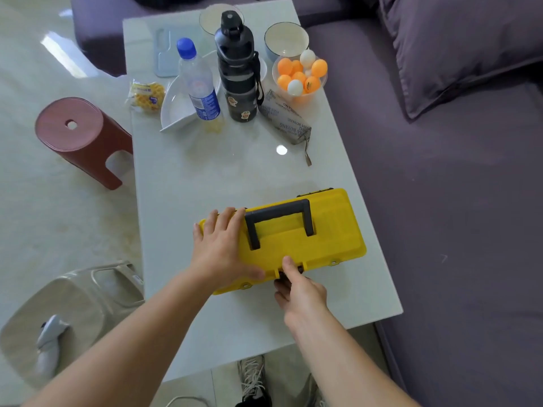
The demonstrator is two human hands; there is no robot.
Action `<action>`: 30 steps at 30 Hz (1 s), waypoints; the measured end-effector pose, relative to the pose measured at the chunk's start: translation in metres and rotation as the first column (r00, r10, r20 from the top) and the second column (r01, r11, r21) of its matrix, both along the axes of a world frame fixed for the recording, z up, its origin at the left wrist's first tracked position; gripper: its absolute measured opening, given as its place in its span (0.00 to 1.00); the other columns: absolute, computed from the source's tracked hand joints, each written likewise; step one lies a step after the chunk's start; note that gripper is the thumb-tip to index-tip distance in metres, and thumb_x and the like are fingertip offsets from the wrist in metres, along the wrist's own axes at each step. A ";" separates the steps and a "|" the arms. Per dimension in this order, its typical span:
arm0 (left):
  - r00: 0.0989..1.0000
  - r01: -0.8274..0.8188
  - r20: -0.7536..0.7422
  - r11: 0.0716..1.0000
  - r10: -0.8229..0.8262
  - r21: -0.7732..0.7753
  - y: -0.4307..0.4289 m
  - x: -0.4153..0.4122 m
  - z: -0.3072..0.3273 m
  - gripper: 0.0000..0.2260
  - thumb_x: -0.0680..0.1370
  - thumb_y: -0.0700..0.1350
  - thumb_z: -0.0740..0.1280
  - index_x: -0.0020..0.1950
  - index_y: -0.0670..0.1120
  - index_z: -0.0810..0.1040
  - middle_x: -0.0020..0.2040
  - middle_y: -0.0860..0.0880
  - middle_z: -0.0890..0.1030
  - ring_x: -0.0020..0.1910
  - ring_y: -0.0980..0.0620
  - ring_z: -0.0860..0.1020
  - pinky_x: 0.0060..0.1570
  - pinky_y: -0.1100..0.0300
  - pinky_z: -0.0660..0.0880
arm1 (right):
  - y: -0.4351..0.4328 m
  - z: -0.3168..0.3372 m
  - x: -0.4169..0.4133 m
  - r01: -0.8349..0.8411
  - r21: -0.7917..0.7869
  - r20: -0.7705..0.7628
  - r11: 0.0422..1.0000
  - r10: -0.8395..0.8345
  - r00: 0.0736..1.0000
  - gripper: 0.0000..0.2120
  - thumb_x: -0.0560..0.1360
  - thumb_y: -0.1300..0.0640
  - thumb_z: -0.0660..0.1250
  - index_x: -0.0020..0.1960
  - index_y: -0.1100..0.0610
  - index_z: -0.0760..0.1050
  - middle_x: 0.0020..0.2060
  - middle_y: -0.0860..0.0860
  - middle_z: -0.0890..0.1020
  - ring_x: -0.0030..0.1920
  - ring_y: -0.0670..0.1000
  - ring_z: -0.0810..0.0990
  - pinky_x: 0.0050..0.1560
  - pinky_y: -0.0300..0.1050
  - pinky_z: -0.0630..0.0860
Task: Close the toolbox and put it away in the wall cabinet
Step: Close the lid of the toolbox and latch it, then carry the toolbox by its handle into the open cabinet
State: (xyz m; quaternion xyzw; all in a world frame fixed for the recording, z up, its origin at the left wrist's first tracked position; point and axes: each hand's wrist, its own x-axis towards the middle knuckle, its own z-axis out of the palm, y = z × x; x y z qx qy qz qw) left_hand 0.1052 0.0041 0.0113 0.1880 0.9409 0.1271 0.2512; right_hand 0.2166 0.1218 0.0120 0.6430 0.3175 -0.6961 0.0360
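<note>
On the near end of one glossy white table (235,177) lies a single yellow plastic toolbox (323,245), rectangular, lid down, its black bar handle (279,214) folded flat. From the head view, the left hand (219,248) presses flat and spread on the lid's left end, while the right hand (299,292) pinches the dark front latch (299,269), thumb on top. Farther back stand two bottles, one clear plastic (198,80), one black (238,69), two round bowls (286,39), and one clear tub of orange and white balls (299,76).
</note>
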 end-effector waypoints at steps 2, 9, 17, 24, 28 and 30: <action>1.000 0.004 0.000 1.000 -0.004 -0.002 0.000 0.000 0.001 0.60 0.50 0.71 0.72 0.76 0.55 0.49 0.76 0.51 0.56 0.76 0.44 0.48 0.72 0.39 0.45 | 0.000 -0.002 0.002 -0.009 -0.006 -0.011 1.000 0.009 1.000 0.15 0.67 0.51 0.77 0.47 0.59 0.79 0.45 0.56 0.85 0.48 0.58 0.83 0.48 0.53 0.74; 1.000 0.008 0.013 0.999 -0.008 -0.035 0.004 0.001 0.006 0.60 0.50 0.70 0.72 0.76 0.54 0.51 0.75 0.51 0.57 0.75 0.45 0.50 0.72 0.38 0.48 | -0.001 -0.006 0.006 -0.028 -0.017 -0.057 0.999 0.027 0.998 0.17 0.67 0.51 0.75 0.52 0.59 0.79 0.50 0.55 0.85 0.51 0.56 0.82 0.54 0.53 0.70; 0.999 0.013 0.039 0.997 -0.010 -0.073 0.008 -0.011 0.018 0.52 0.54 0.73 0.67 0.73 0.56 0.56 0.71 0.52 0.64 0.73 0.46 0.58 0.71 0.36 0.44 | 0.030 0.004 0.011 -0.256 0.272 0.085 0.928 0.242 0.967 0.28 0.67 0.45 0.75 0.60 0.59 0.73 0.55 0.55 0.78 0.52 0.57 0.77 0.53 0.52 0.72; 0.993 0.119 -0.021 0.978 -0.117 0.171 0.053 -0.009 0.033 0.29 0.73 0.56 0.67 0.72 0.52 0.64 0.67 0.49 0.71 0.65 0.46 0.69 0.67 0.49 0.64 | 0.086 0.019 0.023 -0.587 0.717 0.410 0.376 0.454 0.791 0.41 0.70 0.43 0.71 0.75 0.55 0.55 0.73 0.55 0.61 0.69 0.58 0.67 0.62 0.56 0.71; 0.991 0.122 -0.048 0.992 -0.122 -0.002 0.078 -0.017 0.048 0.19 0.74 0.50 0.66 0.65 0.50 0.72 0.54 0.45 0.72 0.53 0.44 0.71 0.50 0.52 0.71 | 0.080 0.020 0.019 -0.704 0.699 0.600 -0.127 0.640 0.480 0.41 0.72 0.39 0.66 0.76 0.54 0.53 0.77 0.53 0.54 0.76 0.54 0.52 0.72 0.54 0.59; 0.988 0.153 0.022 0.988 -0.152 -0.017 0.087 -0.018 0.054 0.12 0.75 0.45 0.65 0.58 0.49 0.77 0.48 0.46 0.70 0.45 0.45 0.71 0.43 0.53 0.71 | 0.076 0.017 0.016 -0.732 0.640 0.666 -0.235 0.645 0.375 0.40 0.73 0.36 0.61 0.77 0.53 0.51 0.78 0.53 0.50 0.77 0.54 0.44 0.75 0.53 0.51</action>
